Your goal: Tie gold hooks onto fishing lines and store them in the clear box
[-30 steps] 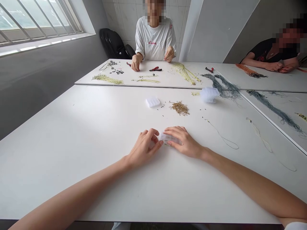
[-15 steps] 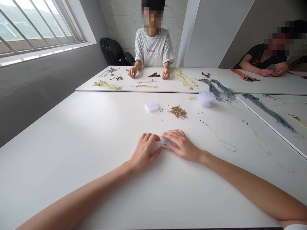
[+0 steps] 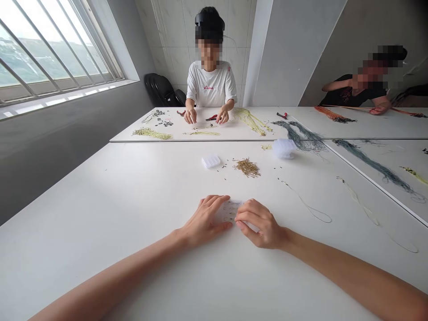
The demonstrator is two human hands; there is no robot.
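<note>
A small clear plastic box [image 3: 231,209] with gold bits inside lies on the white table [image 3: 117,200] between my hands. My left hand [image 3: 205,220] rests on its left side, fingers stretched over it and thumb along its near edge. My right hand [image 3: 259,223] is curled at its right edge, fingertips pinched against the box. Most of the box is hidden under my fingers.
Farther out lie a second small clear box [image 3: 211,161], a heap of gold pins [image 3: 247,167], a frosted container [image 3: 284,148] and loose cords [image 3: 307,205]. A person in a white shirt [image 3: 210,84] works opposite, near red pliers [image 3: 211,118]. Another person [image 3: 354,91] sits far right.
The view has tilted up. My right hand's fingers have curled from flat on the box to a pinch at its right edge; my left fingers have spread over the box.
</note>
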